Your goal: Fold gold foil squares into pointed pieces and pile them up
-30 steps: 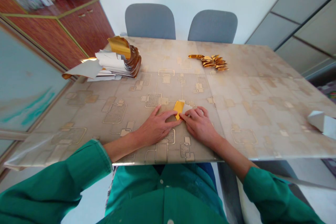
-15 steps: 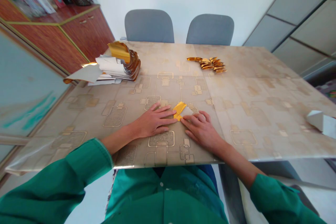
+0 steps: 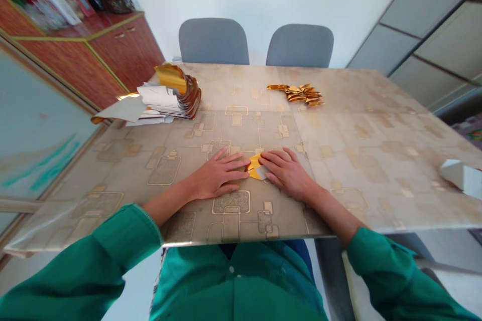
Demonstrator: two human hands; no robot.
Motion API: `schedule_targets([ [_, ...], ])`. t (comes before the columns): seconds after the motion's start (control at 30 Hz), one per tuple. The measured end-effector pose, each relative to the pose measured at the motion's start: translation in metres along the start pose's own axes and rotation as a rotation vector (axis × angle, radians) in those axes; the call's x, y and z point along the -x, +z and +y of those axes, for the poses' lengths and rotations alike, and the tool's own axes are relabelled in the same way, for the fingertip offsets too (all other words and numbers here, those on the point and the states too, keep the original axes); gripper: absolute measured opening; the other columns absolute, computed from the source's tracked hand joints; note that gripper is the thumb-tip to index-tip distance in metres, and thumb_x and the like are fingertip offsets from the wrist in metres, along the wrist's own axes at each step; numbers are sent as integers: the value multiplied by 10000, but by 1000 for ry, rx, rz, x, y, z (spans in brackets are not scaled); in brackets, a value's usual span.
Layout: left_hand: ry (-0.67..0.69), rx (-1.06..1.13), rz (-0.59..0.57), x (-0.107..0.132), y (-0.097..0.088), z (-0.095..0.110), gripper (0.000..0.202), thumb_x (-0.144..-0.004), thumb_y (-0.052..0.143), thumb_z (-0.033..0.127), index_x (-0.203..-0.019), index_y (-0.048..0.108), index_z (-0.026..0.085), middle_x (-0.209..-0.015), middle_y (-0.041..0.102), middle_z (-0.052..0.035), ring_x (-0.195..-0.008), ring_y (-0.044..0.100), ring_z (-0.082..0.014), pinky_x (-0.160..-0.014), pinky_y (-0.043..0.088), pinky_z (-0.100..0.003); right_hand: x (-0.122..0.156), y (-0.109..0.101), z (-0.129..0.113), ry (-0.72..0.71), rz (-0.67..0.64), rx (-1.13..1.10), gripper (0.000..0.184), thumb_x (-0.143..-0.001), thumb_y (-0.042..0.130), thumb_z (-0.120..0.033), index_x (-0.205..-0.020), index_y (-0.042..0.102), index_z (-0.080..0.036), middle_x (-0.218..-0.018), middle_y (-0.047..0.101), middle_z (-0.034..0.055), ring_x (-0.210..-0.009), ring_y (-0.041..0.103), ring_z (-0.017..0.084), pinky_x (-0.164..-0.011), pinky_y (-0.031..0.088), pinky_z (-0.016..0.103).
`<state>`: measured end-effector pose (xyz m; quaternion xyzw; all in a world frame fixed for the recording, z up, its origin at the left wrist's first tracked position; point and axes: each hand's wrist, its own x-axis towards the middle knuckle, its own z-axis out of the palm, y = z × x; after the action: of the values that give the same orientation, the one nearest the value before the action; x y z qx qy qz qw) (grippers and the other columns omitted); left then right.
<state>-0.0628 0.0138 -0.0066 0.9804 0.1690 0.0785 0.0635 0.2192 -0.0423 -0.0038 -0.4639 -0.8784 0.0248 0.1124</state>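
A small piece of gold foil paper [image 3: 256, 162], partly folded with its pale back showing at the lower right, lies flat on the table between my hands. My left hand [image 3: 215, 176] rests palm down with its fingers spread, the fingertips touching the paper's left edge. From the other side, my right hand [image 3: 288, 173] lies over the paper's right part, fingers stretched out and pressing on its upper right edge. Its fingers hide that end of the paper.
A thick stack of gold and white paper [image 3: 169, 95] stands at the table's back left. Folded gold pieces [image 3: 303, 94] lie at the back right. A white folded paper [image 3: 461, 176] sits by the right edge. Two grey chairs [image 3: 214, 41] stand behind the patterned tablecloth [image 3: 241, 135].
My right hand has moved up from the paper's lower edge to its upper right. The paper's top corner now sits lower and its shape looks different. My left hand has barely moved.
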Motion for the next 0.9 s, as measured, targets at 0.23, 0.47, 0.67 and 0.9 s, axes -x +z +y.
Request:
schedule_targets([
  [0.23,80,-92,127,-3,-6,-2,315,-1019,462,317,-1303,590,268,-1415,574,-3,-1390,433,-209,-1238,7,-466,10,-8,-2,-7,16,-11,430,-977,499,-397,-1349,573,-195,-1208,615,117,-1101,507,269,-1016,321,470],
  [0.47,42,-158,184,-24,-9,2,256,-996,511,402,-1108,663,229,-1126,721,-14,-1213,569,-235,-1226,98,-526,-1,-15,-5,-92,-1,-24,295,-984,506,-337,-1195,650,-190,-1005,607,88,-978,512,239,-919,367,412],
  [0.67,-29,-125,168,-25,-14,11,397,-897,616,548,-1127,665,228,-1146,711,-51,-1221,553,-286,-1190,160,-579,-9,-13,-3,-116,-9,-123,323,-979,510,-434,-1106,630,-163,-1034,609,97,-964,507,231,-845,408,360],
  [0.9,-114,8,204,-21,-4,5,377,-935,599,453,-1215,581,201,-1174,694,-74,-1166,600,-236,-1190,196,-531,-21,-7,-4,-67,34,-43,226,-970,545,-386,-954,621,-174,-917,611,74,-867,498,216,-776,391,330],
])
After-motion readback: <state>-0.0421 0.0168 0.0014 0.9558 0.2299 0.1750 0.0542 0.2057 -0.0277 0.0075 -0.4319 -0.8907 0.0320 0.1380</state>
